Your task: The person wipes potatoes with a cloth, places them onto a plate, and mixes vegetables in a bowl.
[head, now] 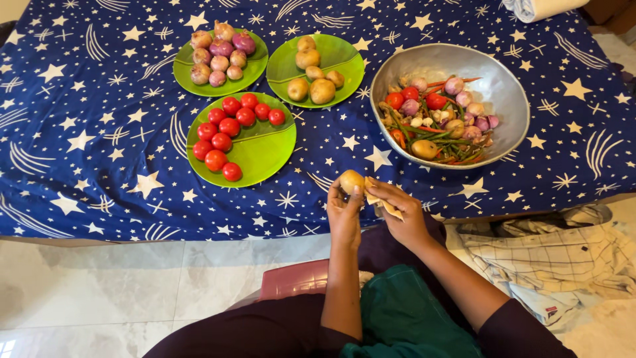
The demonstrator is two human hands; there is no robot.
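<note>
My left hand [344, 215] holds a small brown potato [351, 180] near the front edge of the table. My right hand [399, 211] is right beside it, fingertips at the potato, and pinches a strip of pale potato peel [385, 205]. A green plate [265, 152] in front of me to the left carries several red tomatoes [225, 132]. Another green plate [344, 56] behind it holds several potatoes [315, 76]. At the back left, a third green plate [182, 69] holds several purple onions [220, 53].
A grey metal bowl [503, 93] at the right holds mixed vegetables [437, 119]. The table wears a dark blue cloth with white stars [93, 132]. A checked cloth [550, 258] lies on the floor at my right. A red plastic stool [291, 278] is under me.
</note>
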